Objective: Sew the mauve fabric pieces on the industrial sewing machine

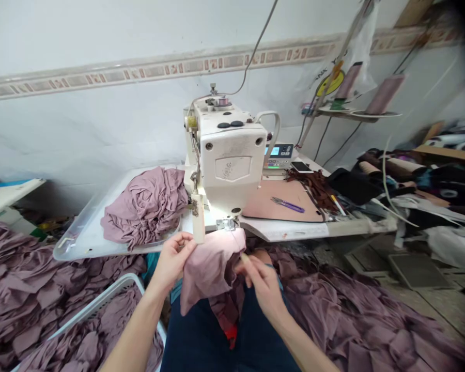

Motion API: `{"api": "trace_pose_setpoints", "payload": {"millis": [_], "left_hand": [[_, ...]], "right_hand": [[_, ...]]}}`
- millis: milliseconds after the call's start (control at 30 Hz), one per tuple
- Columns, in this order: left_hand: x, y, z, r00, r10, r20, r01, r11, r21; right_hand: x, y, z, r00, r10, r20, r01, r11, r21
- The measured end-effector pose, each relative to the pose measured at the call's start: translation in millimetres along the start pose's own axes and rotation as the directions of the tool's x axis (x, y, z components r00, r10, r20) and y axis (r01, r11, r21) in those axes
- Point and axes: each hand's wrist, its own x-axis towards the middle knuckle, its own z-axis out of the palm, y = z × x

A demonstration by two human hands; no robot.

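A mauve fabric piece (205, 274) hangs from the front of a white sewing machine (232, 165), its upper edge at the presser foot (228, 223). My left hand (174, 261) pinches the fabric's left side, just beside the machine's upright cream plate (198, 217). On the right, my right hand (259, 279) is closed on the fabric's right edge, with the fingers slightly blurred. The lower part of the fabric hangs over my lap, where a small red patch shows.
A mauve fabric heap (145, 206) lies left of the machine. Purple-handled thread snips (289, 204) rest on the pinkish mat (263, 199), near a phone (301, 167) and control panel (279, 155). A white basket (127, 279) and more mauve cloth (356, 310) flank my legs. Thread cones (385, 95) stand right.
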Motion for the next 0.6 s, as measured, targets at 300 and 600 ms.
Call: {"api": "trace_pose_setpoints", "payload": {"millis": [300, 600], "left_hand": [[13, 11, 15, 0.985, 0.172, -0.010, -0.162, 0.946, 0.280], [-31, -15, 16, 0.931, 0.072, 0.357, -0.109, 0.990, 0.085]], "right_hand": [[-4, 0, 39, 0.955, 0.231, 0.186, -0.287, 0.879, 0.382], [-24, -35, -18, 0.898, 0.260, 0.355, -0.218, 0.964, -0.154]]}}
